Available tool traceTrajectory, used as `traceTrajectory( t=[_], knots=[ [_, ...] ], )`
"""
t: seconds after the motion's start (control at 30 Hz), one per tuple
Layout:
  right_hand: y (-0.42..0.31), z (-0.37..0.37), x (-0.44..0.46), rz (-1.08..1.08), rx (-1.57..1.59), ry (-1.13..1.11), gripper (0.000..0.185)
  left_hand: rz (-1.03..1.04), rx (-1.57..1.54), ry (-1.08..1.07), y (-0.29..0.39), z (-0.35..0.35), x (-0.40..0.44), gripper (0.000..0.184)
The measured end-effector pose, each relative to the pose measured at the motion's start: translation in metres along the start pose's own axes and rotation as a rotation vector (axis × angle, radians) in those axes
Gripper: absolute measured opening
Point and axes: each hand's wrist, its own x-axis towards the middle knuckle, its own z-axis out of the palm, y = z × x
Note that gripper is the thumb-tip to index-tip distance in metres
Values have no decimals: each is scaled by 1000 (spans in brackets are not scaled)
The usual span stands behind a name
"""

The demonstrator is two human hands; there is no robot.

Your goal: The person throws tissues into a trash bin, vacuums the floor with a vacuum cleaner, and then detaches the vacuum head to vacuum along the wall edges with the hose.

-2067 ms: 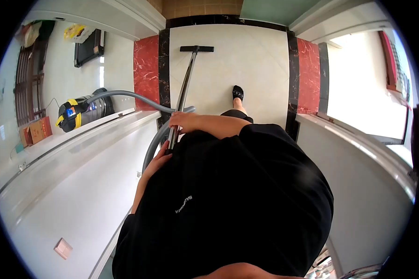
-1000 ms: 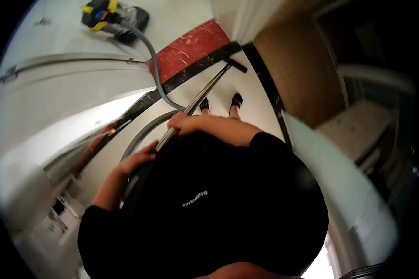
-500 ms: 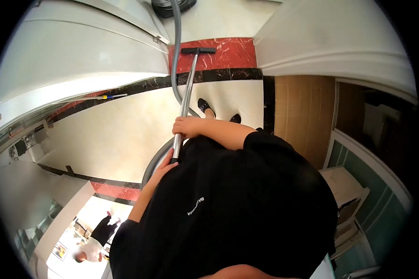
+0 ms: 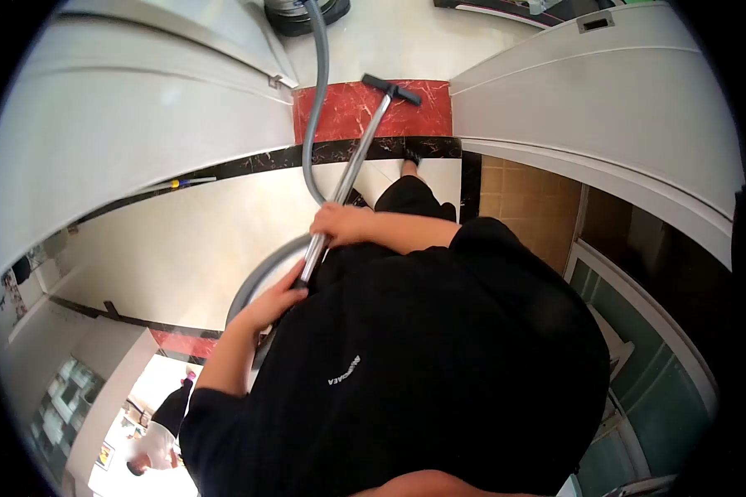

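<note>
A silver vacuum cleaner wand (image 4: 361, 157) slants forward from my waist. My right hand (image 4: 338, 224) is wrapped round its middle. Lower down, near my body, my left hand (image 4: 275, 301) grips the dark handle end of the wand, with part of the fingers hidden. At the far end, the black floor head (image 4: 392, 89) lies turned at an angle on the red marble strip (image 4: 348, 116). A grey hose (image 4: 316, 108) loops from the wand's near end, past my left side, up to the vacuum cleaner body (image 4: 307, 15), which is cut off by the top edge.
White doors stand on the left (image 4: 166, 108) and right (image 4: 605, 91) of the opening. Black marble borders edge the cream floor (image 4: 182, 248). A thin stick with a yellow and blue part (image 4: 176, 183) lies along the left border. A person (image 4: 159, 439) is farther off, lower left.
The floor head has moved right and turned on the red strip. Both hands keep their hold on the wand. One foot has stepped forward, and the view has shifted.
</note>
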Motion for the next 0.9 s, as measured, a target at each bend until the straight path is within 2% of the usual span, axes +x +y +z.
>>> traceTrajectory(
  t=[0.03,0.07,0.17,0.23,0.3,0.33,0.43,0.5,0.53,0.6,0.67,0.7,0.77,0.9],
  knots=[
    [-8,-2,-4,17,0,-20,36,-85,-65,-34,4,-1,-7,67],
    [1,-7,-7,-21,21,-17,36,-148,-127,-2,39,9,-17,66],
    [28,-39,-16,-36,24,-28,38,-160,-258,-33,63,4,18,66],
    [59,-73,-19,3,-1,-21,40,-131,-118,-25,102,-4,49,66],
    [91,-105,-28,-43,-32,128,43,11,75,-27,146,-7,80,66],
    [99,-128,-34,-15,-49,140,45,9,170,-29,161,-8,98,66],
    [132,-180,-51,10,-103,261,41,-12,274,-22,228,-5,133,66],
    [144,-205,-57,177,-2,270,40,39,177,-18,247,-5,156,64],
    [146,-214,-57,152,34,311,40,22,214,-5,255,-6,156,64],
    [139,-227,-47,100,42,265,41,-15,175,-2,277,-10,139,63],
    [126,-220,-27,-42,60,183,42,-146,159,3,292,-14,105,59],
    [124,-211,-16,-129,70,149,43,-144,159,11,285,-14,93,59],
    [112,-205,-3,-151,141,28,45,-226,-23,95,274,-14,74,65],
    [129,-239,-14,-172,39,46,44,-234,58,60,320,-4,92,66]
  ],
)
